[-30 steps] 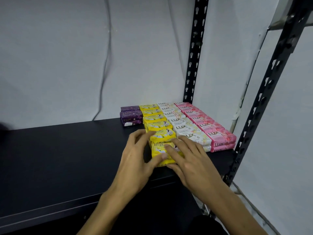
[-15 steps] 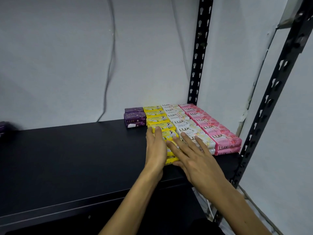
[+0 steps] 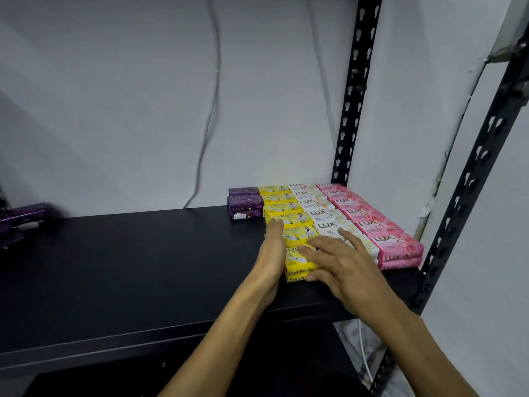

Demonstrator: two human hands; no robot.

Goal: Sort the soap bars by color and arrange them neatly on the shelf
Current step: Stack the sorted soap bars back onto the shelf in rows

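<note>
Soap bars stand in colour rows at the right end of the black shelf [image 3: 128, 270]: a short purple row [image 3: 244, 206], a yellow row [image 3: 282, 209], a white row [image 3: 320, 209] and a pink row [image 3: 372, 222]. My left hand [image 3: 272, 253] lies edge-on with straight fingers against the left side of the yellow row's front bars. My right hand [image 3: 340, 265] rests flat, fingers spread, on top of the front yellow and white bars, its thumb at the front yellow bar's face.
More purple soap bars [image 3: 21, 222] lie blurred at the shelf's far left. Black perforated uprights [image 3: 353, 90] frame the right side, close to the pink row. A grey cable [image 3: 211, 104] hangs down the white wall behind. A wide bare stretch of shelf separates the two groups.
My left hand turned from gripping the front yellow bar to lying straight along the yellow row's left side. My right hand stayed flat on the front bars. The view shifted left.
</note>
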